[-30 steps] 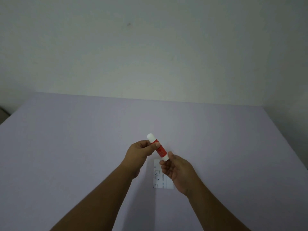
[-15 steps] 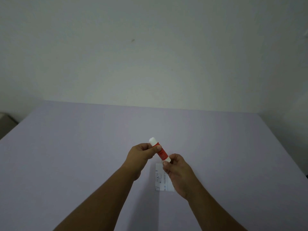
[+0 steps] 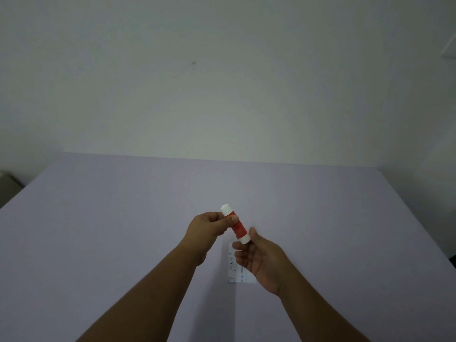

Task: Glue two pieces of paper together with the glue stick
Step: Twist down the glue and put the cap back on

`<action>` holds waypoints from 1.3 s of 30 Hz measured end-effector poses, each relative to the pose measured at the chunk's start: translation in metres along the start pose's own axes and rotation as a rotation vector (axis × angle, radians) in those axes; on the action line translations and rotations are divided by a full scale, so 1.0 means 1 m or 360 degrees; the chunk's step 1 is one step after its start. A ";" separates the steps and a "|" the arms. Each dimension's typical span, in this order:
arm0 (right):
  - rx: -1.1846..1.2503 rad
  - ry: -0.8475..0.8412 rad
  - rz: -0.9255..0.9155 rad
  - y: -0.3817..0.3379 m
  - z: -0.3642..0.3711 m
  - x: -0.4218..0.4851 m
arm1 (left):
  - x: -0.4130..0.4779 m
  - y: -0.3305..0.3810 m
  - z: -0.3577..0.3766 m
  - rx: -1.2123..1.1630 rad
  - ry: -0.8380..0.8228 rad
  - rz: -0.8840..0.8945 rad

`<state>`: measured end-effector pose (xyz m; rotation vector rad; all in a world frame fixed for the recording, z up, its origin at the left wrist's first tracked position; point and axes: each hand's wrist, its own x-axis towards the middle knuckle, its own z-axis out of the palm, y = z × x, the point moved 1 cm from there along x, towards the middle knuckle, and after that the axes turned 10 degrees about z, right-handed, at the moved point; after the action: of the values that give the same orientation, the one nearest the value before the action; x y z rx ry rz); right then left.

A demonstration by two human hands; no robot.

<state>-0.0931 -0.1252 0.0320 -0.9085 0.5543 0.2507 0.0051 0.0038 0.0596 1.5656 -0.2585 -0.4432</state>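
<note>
Your left hand [image 3: 209,227] pinches glue stick [image 3: 235,224] at red barrel, held in air above table [image 3: 111,230]. Long axis tilted: far white end up-left, near white end down-right, touching your right hand's fingertips [image 3: 251,232]. Right hand [image 3: 261,259] half-open, loose, not clamped. Paper [image 3: 233,272] flat on table under right hand. Versus half second ago: right fingers have loosened off near end; stick tilt unchanged.

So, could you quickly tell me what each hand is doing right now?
Left hand: closed around the upper part of the glue stick, held above the table.
Right hand: fingers loosely curled at the stick's lower white end; a firm grip cannot be told.
</note>
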 end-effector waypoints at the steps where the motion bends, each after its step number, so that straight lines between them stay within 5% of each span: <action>1: 0.0008 0.0020 -0.0022 0.000 0.000 -0.001 | 0.000 0.000 0.000 0.0001 -0.0008 -0.0002; 6: -0.0506 0.0247 -0.0261 0.001 -0.002 -0.001 | -0.002 0.001 0.005 0.0054 -0.0015 -0.0016; 11: 0.0021 0.0020 -0.0045 -0.002 -0.002 -0.005 | -0.002 0.004 0.004 0.0027 -0.0015 0.0004; 17: -0.0577 0.0300 -0.0293 0.002 -0.001 -0.004 | -0.003 0.002 0.006 0.0043 -0.0005 -0.0019; 21: -0.0014 0.0080 -0.0090 -0.001 0.001 -0.006 | -0.002 0.004 0.005 0.0021 0.0004 -0.0001; 27: -0.0696 0.0338 -0.0363 0.003 -0.003 -0.003 | -0.002 0.005 0.008 0.0057 -0.0026 -0.0013; 32: -0.0130 0.0098 -0.0173 0.002 -0.005 0.000 | 0.000 0.004 0.006 0.0070 -0.0036 -0.0023; 39: -0.0994 0.0495 -0.0531 0.005 -0.002 0.008 | 0.006 -0.009 0.008 0.0092 0.0079 -0.0126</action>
<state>-0.0897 -0.1240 0.0230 -1.6458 0.6096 -0.0315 0.0058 -0.0051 0.0500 1.6453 -0.1729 -0.4609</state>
